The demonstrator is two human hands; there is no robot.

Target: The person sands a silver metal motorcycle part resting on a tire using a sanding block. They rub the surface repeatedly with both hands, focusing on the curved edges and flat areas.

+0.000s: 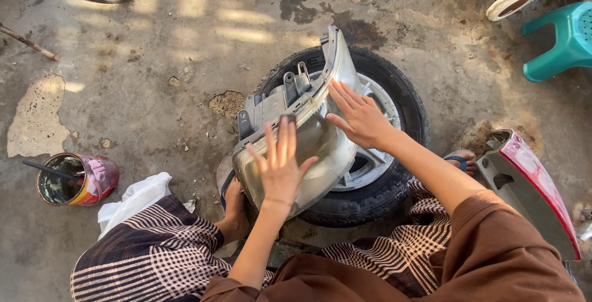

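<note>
A car headlight unit (308, 126) with a cloudy clear lens and grey housing rests tilted on a black tyre with a silver rim (394, 101). My left hand (280, 163) lies flat on the lower part of the lens, fingers spread and slightly blurred. My right hand (357, 117) presses flat against the upper right side of the lens, fingers pointing up-left. Neither hand grips anything. My feet (234, 206) sit at either side of the tyre.
A paint can with a stick in it (77, 180) stands at the left beside a white cloth (135, 197). A red tail light (533, 188) lies at the right. A teal plastic stool (561, 40) is at the upper right. Cracked concrete floor all around.
</note>
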